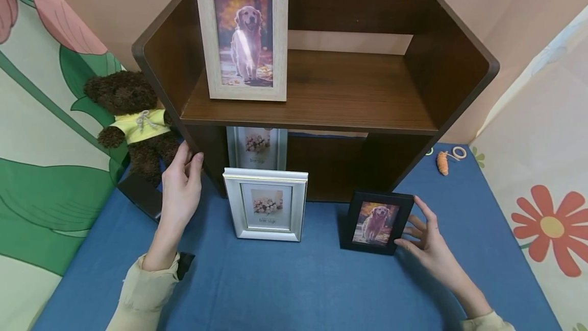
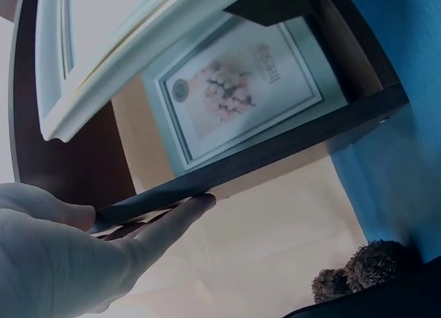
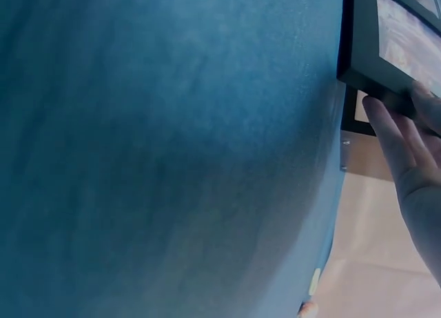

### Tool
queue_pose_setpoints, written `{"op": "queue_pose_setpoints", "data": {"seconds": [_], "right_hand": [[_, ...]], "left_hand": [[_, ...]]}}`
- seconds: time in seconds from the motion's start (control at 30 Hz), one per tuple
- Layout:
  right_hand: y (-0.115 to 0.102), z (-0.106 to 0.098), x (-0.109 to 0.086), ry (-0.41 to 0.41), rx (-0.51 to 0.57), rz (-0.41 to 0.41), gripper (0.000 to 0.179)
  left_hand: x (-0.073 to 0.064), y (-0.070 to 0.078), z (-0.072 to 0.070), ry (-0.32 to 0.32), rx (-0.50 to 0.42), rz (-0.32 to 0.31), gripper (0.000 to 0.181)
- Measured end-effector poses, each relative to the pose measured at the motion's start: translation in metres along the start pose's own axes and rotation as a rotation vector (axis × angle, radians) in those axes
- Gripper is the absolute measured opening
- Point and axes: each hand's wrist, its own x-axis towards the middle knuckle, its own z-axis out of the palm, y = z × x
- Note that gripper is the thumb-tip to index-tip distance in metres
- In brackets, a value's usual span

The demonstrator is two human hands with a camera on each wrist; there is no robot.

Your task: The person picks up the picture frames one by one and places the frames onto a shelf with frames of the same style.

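Observation:
My left hand (image 1: 181, 188) pinches the front edge of the left side panel of a dark brown wooden shelf (image 1: 358, 86). In the left wrist view the thumb lies on one side of that panel (image 2: 275, 152) and the fingers on the other. At the lower right, my right hand (image 1: 427, 249) holds a small black photo frame (image 1: 376, 223) by its right edge, thumb in front. This frame shows a dog picture and leans back slightly, in front of the shelf's right part. The right wrist view shows its black border (image 3: 386, 83) between thumb and fingers.
A silver frame (image 1: 266, 211) stands before the shelf, and a similar grey-green frame (image 1: 257, 147) is in the lower compartment. A whitewashed frame (image 1: 248, 40) stands on the upper board. Left are a teddy bear (image 1: 142, 126) and a black box (image 1: 140, 195); right, a small orange toy (image 1: 442, 162).

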Motion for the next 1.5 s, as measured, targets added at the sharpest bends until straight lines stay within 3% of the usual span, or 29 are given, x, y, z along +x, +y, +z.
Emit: {"op": "queue_pose_setpoints", "data": {"seconds": [0.27, 0.63, 0.93, 1.23, 1.5], "right_hand": [[0.004, -0.001, 0.0, 0.012, 0.001, -0.011, 0.123], [0.005, -0.004, 0.0, -0.023, 0.136, -0.025, 0.117], [0.0, -0.006, 0.0, -0.041, 0.186, -0.025, 0.115], [-0.012, -0.01, 0.002, -0.059, 0.157, -0.005, 0.119], [-0.036, -0.016, 0.007, -0.069, 0.137, -0.01, 0.122]], "left_hand": [[0.001, 0.001, -0.002, -0.028, -0.035, -0.038, 0.034], [0.001, 0.003, -0.005, -0.067, -0.066, -0.075, 0.04], [0.0, 0.003, -0.005, -0.056, -0.063, -0.078, 0.039], [0.0, 0.001, -0.005, -0.037, -0.053, -0.052, 0.038], [0.0, 0.0, -0.004, -0.028, -0.039, -0.043, 0.037]]}}
